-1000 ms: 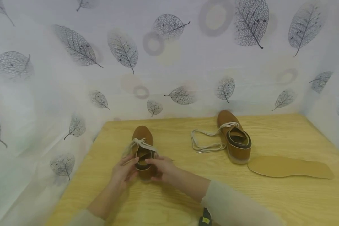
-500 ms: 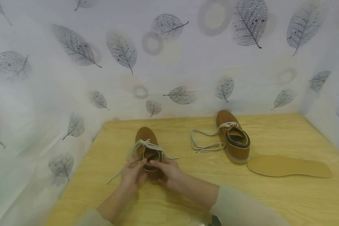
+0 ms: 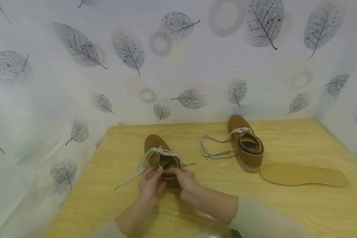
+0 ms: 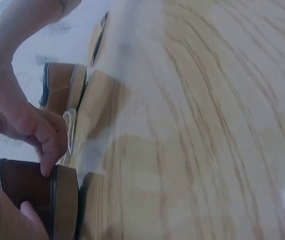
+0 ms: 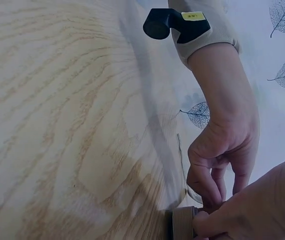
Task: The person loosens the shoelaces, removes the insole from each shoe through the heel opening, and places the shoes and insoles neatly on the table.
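Between our two hands we have a brown shoe (image 3: 154,142), gripped at its heel end, with its toe pointing away from us. Our left hand (image 3: 150,185) closes on the left flank of the opening, thumb tip near the rim and fingers bent against the outside; our right hand (image 3: 185,185) mirrors it on the other flank, thumb at the rim, fingers curled low along the heel. Each hand is narrowed to the thickness of the shoe's wall, and in the left wrist view we see right-hand fingertips (image 4: 47,165) pressing just above the pale sole (image 4: 65,202). Whether the heel touches the wooden table (image 3: 288,142) under our grip we cannot tell. Just ahead of our thumbs, a cream lace (image 3: 169,153) crosses the shoe's front, one end trailing out to the left of our left hand and the other poking out to the right, beyond our right-hand knuckles. Farther right of the grip and a little beyond it stands a second shoe (image 3: 247,157), toe away from us, its own loose lace (image 3: 217,154) looped on the side nearer our hands. Well to the right of the grip, near that shoe's heel, lies a flat tan insole (image 3: 303,174). Behind everything, past the table's far edge, rises a leaf-printed sheet (image 3: 196,66). Back from our hands come pale sleeves (image 3: 264,215); the right wrist view shows a dark device (image 5: 192,30) on the left one.
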The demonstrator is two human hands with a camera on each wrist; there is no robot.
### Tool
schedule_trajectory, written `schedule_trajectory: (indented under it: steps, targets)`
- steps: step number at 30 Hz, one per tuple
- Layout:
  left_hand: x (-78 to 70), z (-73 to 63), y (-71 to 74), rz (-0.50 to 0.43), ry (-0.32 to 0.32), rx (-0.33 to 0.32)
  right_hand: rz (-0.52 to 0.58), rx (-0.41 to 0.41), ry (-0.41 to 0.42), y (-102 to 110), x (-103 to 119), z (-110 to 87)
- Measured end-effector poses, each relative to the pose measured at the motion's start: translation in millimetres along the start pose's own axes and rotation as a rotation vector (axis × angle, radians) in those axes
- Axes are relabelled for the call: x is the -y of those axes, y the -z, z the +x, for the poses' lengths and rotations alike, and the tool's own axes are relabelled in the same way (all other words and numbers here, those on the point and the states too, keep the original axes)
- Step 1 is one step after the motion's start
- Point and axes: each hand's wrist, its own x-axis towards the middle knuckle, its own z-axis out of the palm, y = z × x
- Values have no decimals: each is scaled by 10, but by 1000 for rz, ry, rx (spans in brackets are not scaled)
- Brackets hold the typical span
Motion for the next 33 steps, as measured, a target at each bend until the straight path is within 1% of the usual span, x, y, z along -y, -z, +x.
schedule_trajectory:
  steps: [2, 4, 7, 9, 11, 13, 15, 16, 18, 22, 24, 26, 28, 29, 30, 32, 33]
  targets:
    - [14, -20, -43, -34, 4, -8, 3, -20, 9, 19, 24, -22]
    - [28, -31, -85, -68, 14, -4, 10, -64, 20, 42, 53, -34]
    - [38, -32, -117, -107, 37, 22, 16, -118, 61, 80, 98, -31]
    - [28, -18, -114, -127, 56, 52, 11, -148, 84, 105, 120, -14]
    - [14, 0, -94, -113, 66, 72, 8, -162, 95, 127, 136, 11]
    - [10, 28, -60, -57, 53, 88, -10, -165, 84, 145, 145, 27]
    - [18, 63, -16, 64, -2, 92, -22, -165, 76, 163, 146, 39]
    - [27, 88, 15, 146, -47, 90, -38, -159, 71, 172, 144, 38]
    - [37, 146, 82, 319, -165, 82, -81, -138, 69, 192, 135, 25]
    - [-16, 259, 181, 640, -439, 77, -133, -92, 89, 215, 114, 7]
    - [-71, 306, 204, 810, -534, 60, -142, -86, 93, 218, 103, 5]
    - [-133, 363, 217, 983, -588, 36, -154, -86, 86, 217, 90, 2]
    - [-208, 436, 235, 1187, -639, 29, -143, -94, 57, 212, 84, -1]
    - [-247, 473, 242, 1268, -642, 52, -139, -98, 39, 209, 84, -4]
    - [-284, 517, 248, 1325, -656, 84, -132, -102, 19, 208, 85, -4]
    - [-361, 610, 258, 1412, -685, 177, -106, -107, -20, 208, 96, -6]
    - [-398, 660, 264, 1435, -695, 236, -93, -114, -37, 207, 105, -6]
